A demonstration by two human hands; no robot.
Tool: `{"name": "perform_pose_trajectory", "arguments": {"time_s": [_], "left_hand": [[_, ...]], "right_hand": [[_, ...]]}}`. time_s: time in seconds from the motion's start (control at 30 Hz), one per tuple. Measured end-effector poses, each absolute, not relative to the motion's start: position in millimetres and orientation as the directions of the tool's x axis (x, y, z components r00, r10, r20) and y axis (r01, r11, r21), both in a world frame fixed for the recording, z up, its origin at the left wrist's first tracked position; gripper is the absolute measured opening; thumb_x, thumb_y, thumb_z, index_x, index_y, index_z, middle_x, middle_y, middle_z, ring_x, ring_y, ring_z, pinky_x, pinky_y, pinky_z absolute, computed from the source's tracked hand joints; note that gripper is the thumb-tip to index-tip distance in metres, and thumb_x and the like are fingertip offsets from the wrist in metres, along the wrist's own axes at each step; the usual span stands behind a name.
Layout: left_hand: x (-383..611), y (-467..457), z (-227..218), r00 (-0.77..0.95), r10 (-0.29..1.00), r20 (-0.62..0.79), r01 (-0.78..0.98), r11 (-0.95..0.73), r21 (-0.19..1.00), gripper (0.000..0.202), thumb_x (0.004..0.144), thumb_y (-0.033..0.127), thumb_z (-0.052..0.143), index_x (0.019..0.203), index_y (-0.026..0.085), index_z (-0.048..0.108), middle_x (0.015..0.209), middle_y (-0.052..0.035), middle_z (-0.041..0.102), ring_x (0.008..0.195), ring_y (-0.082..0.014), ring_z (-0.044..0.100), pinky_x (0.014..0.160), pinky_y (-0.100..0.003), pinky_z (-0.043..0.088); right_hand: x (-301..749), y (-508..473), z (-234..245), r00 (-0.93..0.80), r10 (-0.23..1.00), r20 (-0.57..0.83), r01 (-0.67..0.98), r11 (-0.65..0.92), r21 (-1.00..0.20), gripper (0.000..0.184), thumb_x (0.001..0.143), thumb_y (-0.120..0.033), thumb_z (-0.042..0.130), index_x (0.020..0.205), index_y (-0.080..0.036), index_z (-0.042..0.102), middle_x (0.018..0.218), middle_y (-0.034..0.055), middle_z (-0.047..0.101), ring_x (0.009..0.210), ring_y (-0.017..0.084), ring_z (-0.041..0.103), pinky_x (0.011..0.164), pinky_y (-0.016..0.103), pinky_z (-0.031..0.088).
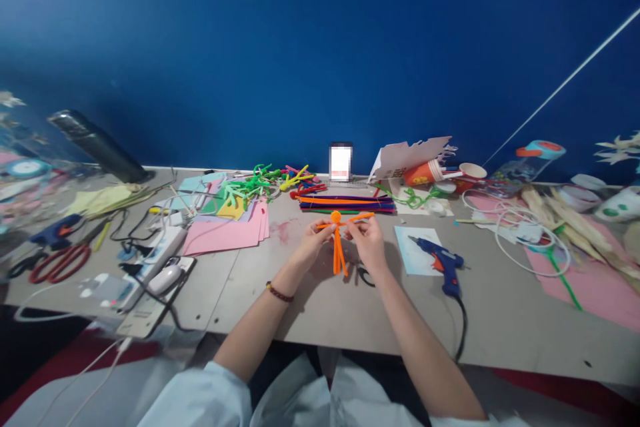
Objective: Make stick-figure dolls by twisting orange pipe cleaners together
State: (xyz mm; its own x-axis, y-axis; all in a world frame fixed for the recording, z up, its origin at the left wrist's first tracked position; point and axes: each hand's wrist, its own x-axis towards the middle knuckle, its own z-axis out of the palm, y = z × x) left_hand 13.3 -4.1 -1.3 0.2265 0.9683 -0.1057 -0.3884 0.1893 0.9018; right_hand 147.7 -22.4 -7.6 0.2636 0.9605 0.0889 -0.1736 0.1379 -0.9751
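Observation:
Between my hands is an orange pipe-cleaner figure with a round head and long strands hanging down. My left hand is closed, pinching its left side just below the head. On the other side my right hand pinches an orange strand whose free end sticks out above the fingers. Under my right wrist, black-handled scissors lie partly hidden on the table. Behind the figure lies a bundle of pipe cleaners in purple, orange and other dark colours.
A blue glue gun rests on a pale card at right, its cord running off the front edge. Pink paper and green pipe cleaners lie left. A power strip, red-handled scissors and a propped phone stand around.

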Motion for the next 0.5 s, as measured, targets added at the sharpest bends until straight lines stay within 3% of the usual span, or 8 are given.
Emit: {"name": "perform_pose_trajectory", "arguments": {"time_s": [0.1, 0.17, 0.27, 0.4, 0.5], "left_hand": [[11.7, -3.1, -0.5, 0.258, 0.954, -0.15, -0.423, 0.251, 0.871, 0.025, 0.06, 0.03, 0.079, 0.074, 0.014, 0.066, 0.066, -0.0003, 0.064, 0.056, -0.0082, 0.055, 0.056, -0.021, 0.04], [11.0, -2.4, -0.8, 0.263, 0.951, -0.16, -0.434, 0.265, 0.861, 0.023, 0.061, 0.029, 0.079, 0.071, 0.014, 0.066, 0.063, -0.0004, 0.063, 0.054, -0.0085, 0.054, 0.053, -0.021, 0.039], [9.3, -0.4, -2.7, 0.268, 0.948, -0.175, -0.451, 0.283, 0.846, 0.022, 0.061, 0.029, 0.078, 0.069, 0.014, 0.064, 0.059, -0.0004, 0.062, 0.054, -0.0096, 0.055, 0.052, -0.021, 0.039], [6.7, 3.5, -7.4, 0.287, 0.933, -0.218, -0.501, 0.34, 0.796, 0.02, 0.062, 0.029, 0.077, 0.068, 0.015, 0.064, 0.058, 0.0008, 0.059, 0.054, -0.0084, 0.055, 0.052, -0.019, 0.041], [6.9, 4.1, -9.2, 0.27, 0.932, -0.243, -0.48, 0.349, 0.805, 0.016, 0.064, 0.027, 0.076, 0.068, 0.015, 0.066, 0.059, -0.0002, 0.06, 0.053, -0.0087, 0.055, 0.051, -0.02, 0.043]], "right_hand": [[145.8, -26.9, -7.2, 0.412, 0.856, 0.311, 0.146, 0.275, -0.95, 0.029, 0.074, -0.039, 0.067, 0.087, -0.023, 0.046, 0.068, -0.0037, 0.056, 0.06, 0.012, 0.055, 0.062, 0.026, 0.048], [146.5, -28.1, -7.5, 0.413, 0.783, 0.464, 0.344, 0.338, -0.876, 0.021, 0.077, -0.036, 0.064, 0.083, -0.023, 0.049, 0.068, -0.0024, 0.053, 0.058, 0.012, 0.051, 0.06, 0.027, 0.047], [148.9, -26.9, -8.7, 0.269, 0.713, 0.648, 0.531, 0.451, -0.717, 0.008, 0.084, -0.029, 0.054, 0.086, -0.022, 0.058, 0.077, 0.0035, 0.059, 0.067, 0.016, 0.055, 0.064, 0.03, 0.049], [151.1, -23.4, -11.8, 0.056, 0.656, 0.753, 0.672, 0.532, -0.514, 0.025, 0.089, -0.019, 0.045, 0.105, -0.024, 0.064, 0.099, 0.0084, 0.065, 0.092, 0.02, 0.059, 0.082, 0.035, 0.049], [152.7, -22.1, -14.7, -0.004, 0.62, 0.784, 0.747, 0.524, -0.41, 0.028, 0.089, -0.018, 0.047, 0.11, -0.025, 0.065, 0.099, 0.0089, 0.064, 0.092, 0.021, 0.059, 0.085, 0.037, 0.049]]}}
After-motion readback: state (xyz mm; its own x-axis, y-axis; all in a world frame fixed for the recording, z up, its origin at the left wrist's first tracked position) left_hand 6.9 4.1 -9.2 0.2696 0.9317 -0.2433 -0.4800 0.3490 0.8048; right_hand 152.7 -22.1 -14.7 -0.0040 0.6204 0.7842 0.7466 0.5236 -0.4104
